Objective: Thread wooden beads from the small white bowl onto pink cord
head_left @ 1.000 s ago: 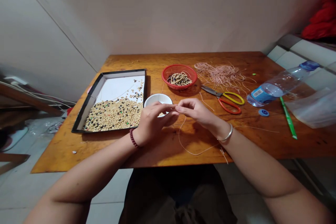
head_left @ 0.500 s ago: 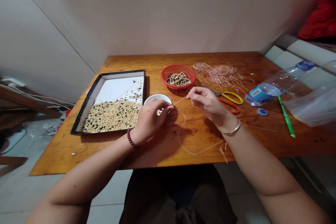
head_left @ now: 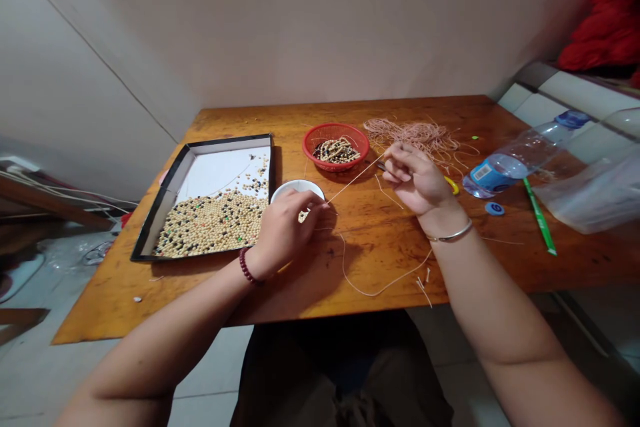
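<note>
A thin pale cord (head_left: 356, 178) runs taut between my two hands, rising toward the right. My left hand (head_left: 286, 230) pinches its lower end between thumb and fingertips, just in front of a white bowl (head_left: 296, 185) that it partly hides. My right hand (head_left: 416, 180) grips the upper end, its fingers curled, in front of the scissors (head_left: 452, 185), of which little more than a bit of yellow handle shows. A loose length of cord loops on the wooden table (head_left: 320, 293) below my hands. A few beads show in the bowl.
At the left lies a black-edged tray (head_left: 141, 240) of mostly cream beads. A red basket (head_left: 336, 165) holds strung beads; behind my right hand is a heap of pink cord (head_left: 417, 137). Rightward are a plastic bottle (head_left: 505, 170), a blue cap (head_left: 495, 209), a green pen-like stick (head_left: 540, 217) and a clear bag (head_left: 585, 197).
My right hand has moved up and to the right, drawing out a longer stretch of cord and covering most of the scissors. My left hand stays nearly in place.
</note>
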The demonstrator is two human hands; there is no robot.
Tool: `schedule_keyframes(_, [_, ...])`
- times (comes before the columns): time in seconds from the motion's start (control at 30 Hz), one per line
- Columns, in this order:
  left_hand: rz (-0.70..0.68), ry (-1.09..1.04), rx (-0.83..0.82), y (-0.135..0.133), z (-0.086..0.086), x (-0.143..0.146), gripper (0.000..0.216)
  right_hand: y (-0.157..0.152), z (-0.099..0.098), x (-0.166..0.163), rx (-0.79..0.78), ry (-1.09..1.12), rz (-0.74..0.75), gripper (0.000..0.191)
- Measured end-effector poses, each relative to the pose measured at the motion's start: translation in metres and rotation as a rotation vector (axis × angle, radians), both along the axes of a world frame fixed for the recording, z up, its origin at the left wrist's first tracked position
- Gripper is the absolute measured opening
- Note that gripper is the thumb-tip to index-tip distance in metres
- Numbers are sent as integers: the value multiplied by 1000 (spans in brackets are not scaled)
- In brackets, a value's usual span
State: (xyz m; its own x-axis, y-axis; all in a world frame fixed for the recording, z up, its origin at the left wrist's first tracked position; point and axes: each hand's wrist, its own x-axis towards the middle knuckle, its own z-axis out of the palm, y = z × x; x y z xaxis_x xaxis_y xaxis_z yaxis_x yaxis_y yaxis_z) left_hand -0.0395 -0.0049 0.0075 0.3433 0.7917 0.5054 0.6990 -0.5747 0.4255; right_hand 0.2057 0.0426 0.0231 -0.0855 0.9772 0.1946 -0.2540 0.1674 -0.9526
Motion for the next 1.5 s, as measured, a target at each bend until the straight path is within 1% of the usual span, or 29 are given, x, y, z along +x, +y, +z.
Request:
schedule_keyframes(0.13, [-24,5,-19,0,-1,0,16,4,4,8,3,49,-62,27])
schedule_keyframes(0.27, [-16,51,-40,-1,-3,1,16,8,5,16,-46,154,-53,26])
schedule_keyframes(0.4, [-16,117,-27,-4,-7,3,16,9,4,21,-13,268,-44,25])
schedule_keyframes(0.47, [-19,149,-19,-5,-9,4,18,7,3,23,19,243,-62,27])
schedule_keyframes(0.57, [-29,194,19,-4,-11,5,21,4,5,24,47,112,-111,34])
schedule_keyframes(0.6, [-48,215,39,-3,-11,4,21,2,6,24,47,67,-124,37])
schedule_keyframes(0.67, [-130,283,87,-2,-9,3,21,1,9,24,41,18,-123,42])
schedule_keyframes(0.77, [-262,410,162,0,-6,1,17,-1,10,17,21,34,-46,51])
schedule_keyframes(0.83, [-273,434,207,0,-4,0,15,-2,8,8,-7,22,29,59])
schedule_keyframes(0.9, [-221,379,234,0,-3,0,15,-4,4,-5,-60,-20,105,62])
schedule_keyframes(0.93, [-186,329,231,0,-3,1,15,-6,2,-11,-86,-32,145,59])
schedule_keyframes(1.07, [-52,70,117,2,-4,1,17,-14,-11,-33,-122,-70,304,33])
schedule_keyframes(1.1, [-35,16,79,3,-5,0,20,-16,-13,-36,-122,-81,333,32])
schedule_keyframes(1.17, [-22,-62,21,5,-7,0,31,-19,-18,-41,-121,-105,384,38])
schedule_keyframes(1.23, [-17,-101,17,6,-8,-1,47,-21,-20,-44,-125,-121,415,46])
schedule_keyframes(1.3, [-18,-86,68,8,-8,-2,54,-22,-21,-44,-140,-130,424,49])
schedule_keyframes(1.37, [-30,-31,127,9,-8,-3,52,-22,-22,-44,-158,-127,422,50])
schedule_keyframes(1.5, [-112,25,207,10,-11,-6,36,-22,-23,-44,-175,-117,436,51])
